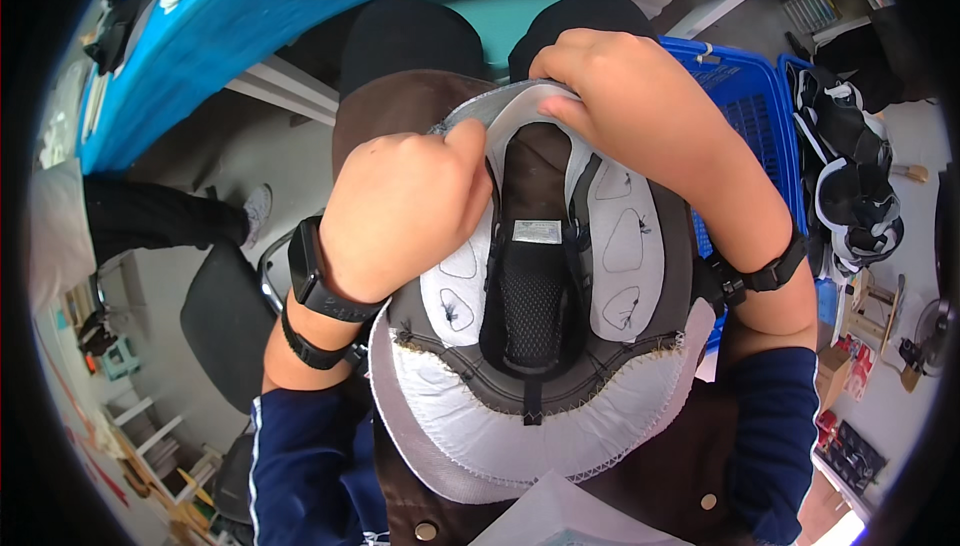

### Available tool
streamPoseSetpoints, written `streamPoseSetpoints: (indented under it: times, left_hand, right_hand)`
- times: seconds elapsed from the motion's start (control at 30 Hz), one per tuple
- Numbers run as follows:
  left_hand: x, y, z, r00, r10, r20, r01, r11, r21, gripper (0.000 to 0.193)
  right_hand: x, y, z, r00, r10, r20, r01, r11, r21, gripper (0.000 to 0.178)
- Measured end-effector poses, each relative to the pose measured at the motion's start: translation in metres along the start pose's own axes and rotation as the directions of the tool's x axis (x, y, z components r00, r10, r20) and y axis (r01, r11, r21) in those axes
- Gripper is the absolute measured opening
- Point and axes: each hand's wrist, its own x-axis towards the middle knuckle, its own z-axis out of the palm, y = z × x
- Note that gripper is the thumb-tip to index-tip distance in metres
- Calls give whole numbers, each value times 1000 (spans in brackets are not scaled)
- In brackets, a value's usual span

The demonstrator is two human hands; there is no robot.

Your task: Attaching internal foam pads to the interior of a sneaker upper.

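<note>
An upturned helmet (540, 386) rests on my lap, its inside facing me: white padded lining, a black mesh strip down the middle and a brown outer shell. My left hand (400, 206) grips the lining at the far left rim, fingers pinched closed on the white edge. My right hand (620, 96) holds the far right rim, fingers curled over the same white lining edge. Both wrists wear black bands. Under the helmet lies a brown garment (640, 486) with snap buttons.
A blue table edge (300, 6) curves across the top. A blue plastic crate (750, 96) stands to the right, with black-and-white helmets (850, 186) beyond it. Another person's leg and shoe (180, 216) show at left beside a black chair (225, 316).
</note>
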Motion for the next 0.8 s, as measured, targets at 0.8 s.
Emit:
streamPoseSetpoints:
  times: [0.8]
  left_hand:
    - [4, 7, 5, 980, -76, -185, 27, 966, -256, 10]
  right_hand:
    - [2, 3, 1, 999, -28, -32, 28, 1000, -2, 13]
